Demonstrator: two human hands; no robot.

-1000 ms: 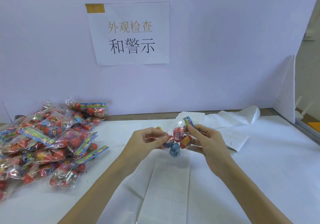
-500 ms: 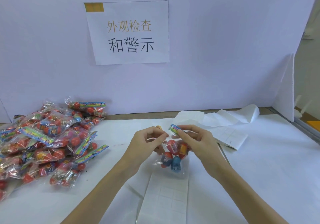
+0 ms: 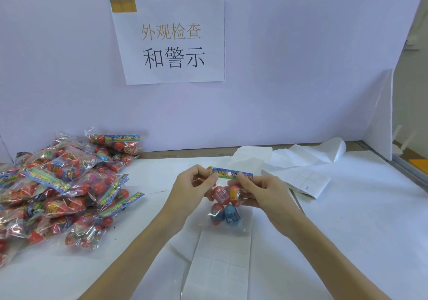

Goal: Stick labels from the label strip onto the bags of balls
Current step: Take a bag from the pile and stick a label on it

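A clear bag of red and blue balls (image 3: 225, 203) hangs upright above the middle of the table. My left hand (image 3: 193, 189) pinches the left end of its colourful header card (image 3: 231, 174). My right hand (image 3: 264, 193) pinches the right end of that card, with its lower fingers behind the bag. Directly below the bag lies the white label strip (image 3: 222, 260), a gridded sheet running toward me. A big pile of bags of balls (image 3: 62, 188) covers the left side of the table.
More white label sheets (image 3: 303, 181) and crumpled backing paper (image 3: 308, 155) lie at the back right. A lilac wall with a printed paper sign (image 3: 171, 42) stands behind. A white side panel (image 3: 379, 123) closes the right edge.
The bag has swung from lying sideways between my hands to hanging upright. Both hands moved to the ends of its header card, which now sits level.
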